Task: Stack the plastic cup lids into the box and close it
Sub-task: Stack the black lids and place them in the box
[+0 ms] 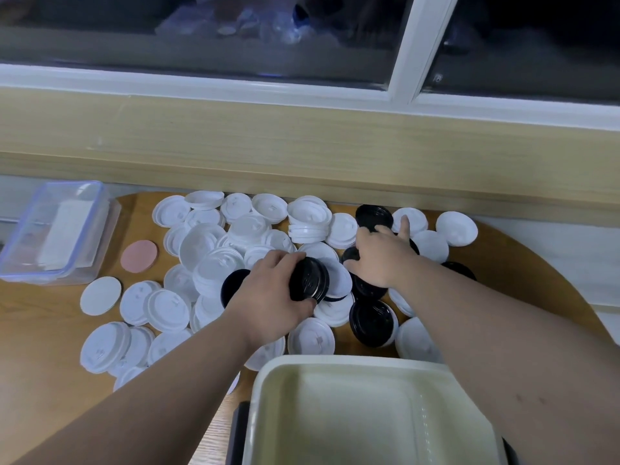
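The left hand (pixel 268 297) curls round a small stack of black lids (pixel 308 280). Whether the right hand (pixel 382 256), spread over loose black lids (pixel 374 214) just right of that grip, holds any I cannot tell. Bare table (pixel 43 330) opens left of the grip, and the wooden ledge (pixel 302 146) walls the far side. One open cream box (pixel 335 362) sits just nearer. About seven loose black lids show, and white lids (pixel 201 243) by dozens.

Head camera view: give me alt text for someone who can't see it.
A person's left hand grips a stack of black lids while the right hand reaches over other black lids, amid many white lids scattered on a wooden table. A cream box sits open nearest the camera.
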